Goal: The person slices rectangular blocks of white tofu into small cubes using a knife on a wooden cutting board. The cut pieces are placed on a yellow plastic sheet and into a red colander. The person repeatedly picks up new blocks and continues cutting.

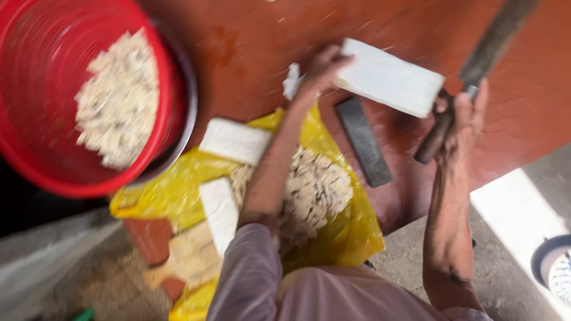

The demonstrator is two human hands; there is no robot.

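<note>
My left hand (324, 68) grips the near-left end of a long white block (389, 83) that lies on the reddish-brown table (250, 41). My right hand (467, 119) is closed around the dark handle of a large knife (488, 53), whose blade runs up and to the right beside the block's right end. The picture is blurred by motion.
A red basket (35, 154) of pale cut pieces sits in a metal bowl at the left. A yellow plastic sheet (178, 184) holds two more white blocks (235, 139) and a heap of cut pieces (321, 184). A dark flat bar (364, 142) lies near the block.
</note>
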